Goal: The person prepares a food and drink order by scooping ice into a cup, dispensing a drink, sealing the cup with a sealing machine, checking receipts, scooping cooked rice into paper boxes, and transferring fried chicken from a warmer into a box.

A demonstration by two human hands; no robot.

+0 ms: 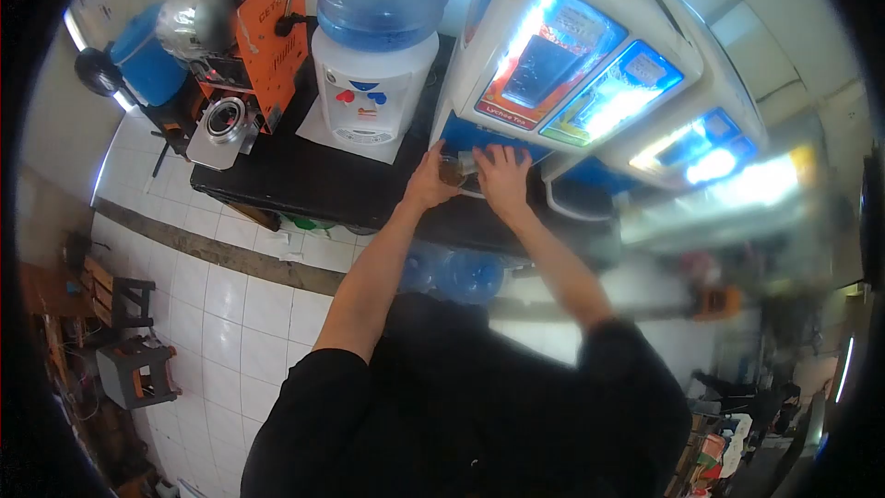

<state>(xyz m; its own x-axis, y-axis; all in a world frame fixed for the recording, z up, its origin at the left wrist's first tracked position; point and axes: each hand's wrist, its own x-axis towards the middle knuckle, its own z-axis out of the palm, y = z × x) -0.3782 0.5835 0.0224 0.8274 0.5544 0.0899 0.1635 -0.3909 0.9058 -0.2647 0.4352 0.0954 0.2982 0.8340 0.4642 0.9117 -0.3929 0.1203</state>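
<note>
Wears a black shirt (516, 406) nearest the camera. Wraps the fingers of the left hand (430, 183) round a small see-through cup (450, 171), brownish inside, beneath the front of the lychee tea dispenser (458, 92). Bends the fingers of the right hand (503, 175) just beside the cup; cannot tell whether gripping anything. Stretches both arms (373, 272) forward, converging from spread elbows. Reaches over the front edge of the dark surface (336, 187), with room leftward as far as the white water dispenser (369, 69).
</note>
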